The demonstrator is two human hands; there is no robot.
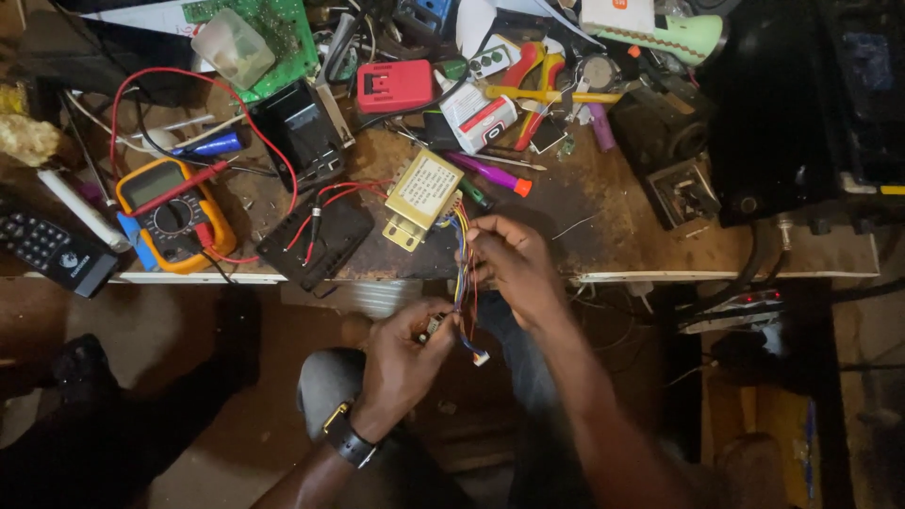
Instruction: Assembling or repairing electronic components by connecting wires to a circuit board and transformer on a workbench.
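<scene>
A gold-cased transformer [420, 194] sits near the front edge of the wooden workbench [603, 236], and a bundle of coloured wires [461, 269] hangs from it toward my lap. My right hand [514, 267] pinches these wires just below the bench edge. My left hand [405, 353], with a dark watch on its wrist, grips a small connector [433, 327] at the lower part of the same bundle. A white plug [480, 357] dangles at the wire ends.
A yellow multimeter [174, 214] with red leads lies at left beside a black perforated board [316, 243] and a black phone handset [52, 250]. A red box [394, 86], pliers [528, 80], a purple screwdriver [490, 173] and a green circuit board [269, 33] crowd the back.
</scene>
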